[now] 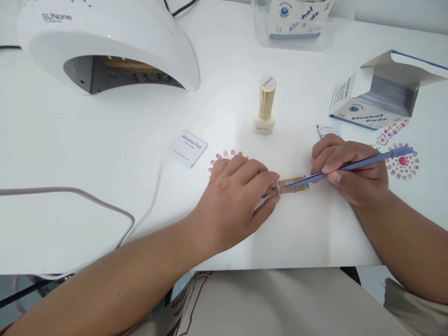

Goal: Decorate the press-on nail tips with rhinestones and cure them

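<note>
My left hand (231, 200) lies at the middle of the table, its thumb and fingers pinching the left end of a small gold-coloured strip (301, 187). Several silvery-grey bands cross this strip. My right hand (360, 170) grips blue-purple tweezers (374, 159) like a pen. Their tips point left and reach the strip beside my left fingertips. A tiny pink gem (278, 188) shows on a band there; whether the tips touch it I cannot tell. Behind my left fingers, a ring of pink gems (226, 153) is partly covered.
A nail polish bottle (265, 107) stands behind the strip. An alcohol pad packet (190, 148) lies to the left. At back left is a white nail lamp (140, 42). An open alcohol pads box (371, 100) and gem stickers (402, 161) are at right. A cable (87, 197) lies at left.
</note>
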The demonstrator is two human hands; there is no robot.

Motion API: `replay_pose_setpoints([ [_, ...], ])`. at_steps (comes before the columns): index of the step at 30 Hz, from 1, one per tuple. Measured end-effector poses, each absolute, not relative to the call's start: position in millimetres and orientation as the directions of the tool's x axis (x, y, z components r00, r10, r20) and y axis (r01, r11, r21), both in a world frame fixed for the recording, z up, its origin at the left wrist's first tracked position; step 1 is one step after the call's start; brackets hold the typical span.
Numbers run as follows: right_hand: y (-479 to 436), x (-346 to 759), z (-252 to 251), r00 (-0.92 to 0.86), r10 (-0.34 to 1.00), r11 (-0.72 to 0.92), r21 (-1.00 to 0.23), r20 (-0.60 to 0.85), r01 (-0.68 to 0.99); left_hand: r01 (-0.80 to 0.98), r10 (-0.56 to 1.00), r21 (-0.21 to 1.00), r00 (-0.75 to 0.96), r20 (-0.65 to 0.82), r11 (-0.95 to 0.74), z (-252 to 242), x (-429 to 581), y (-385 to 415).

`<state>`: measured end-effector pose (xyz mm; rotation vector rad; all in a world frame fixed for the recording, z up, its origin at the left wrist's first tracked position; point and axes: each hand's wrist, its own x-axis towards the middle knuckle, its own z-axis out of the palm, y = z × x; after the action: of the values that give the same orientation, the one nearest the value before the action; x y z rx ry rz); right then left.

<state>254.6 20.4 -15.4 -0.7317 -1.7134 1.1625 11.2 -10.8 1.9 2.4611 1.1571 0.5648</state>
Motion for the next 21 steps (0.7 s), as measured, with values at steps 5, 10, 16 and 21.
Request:
replay_pose_setpoints([
  [5, 19.9, 254.1, -14.5, -0.401, 0.848, 0.373, -0.928, 0.346, -0.011, 0.643, 0.787, 0.479, 0.583, 0.2, -0.598, 0.7, 12.0, -11.0],
  [10, 20.5, 255.3, -15.6, -0.402, 0.844, 0.366, -0.929, 0.355, -0.053, 0.639, 0.785, 0.479, 0.584, 0.206, -0.601, 0.3, 11.3, -10.4],
  [16, 19.9, 254.0, -15.5, -0.398, 0.849, 0.366, -0.93, 0.349, -0.033, 0.64, 0.786, 0.481, 0.584, 0.203, -0.6, 1.2, 10.9, -10.6],
  [21, 20.9, 253.2, -14.5, -0.367, 0.863, 0.349, -0.935, 0.346, -0.06, 0.644, 0.787, 0.477, 0.585, 0.195, -0.597, 0.3, 11.6, -10.9],
])
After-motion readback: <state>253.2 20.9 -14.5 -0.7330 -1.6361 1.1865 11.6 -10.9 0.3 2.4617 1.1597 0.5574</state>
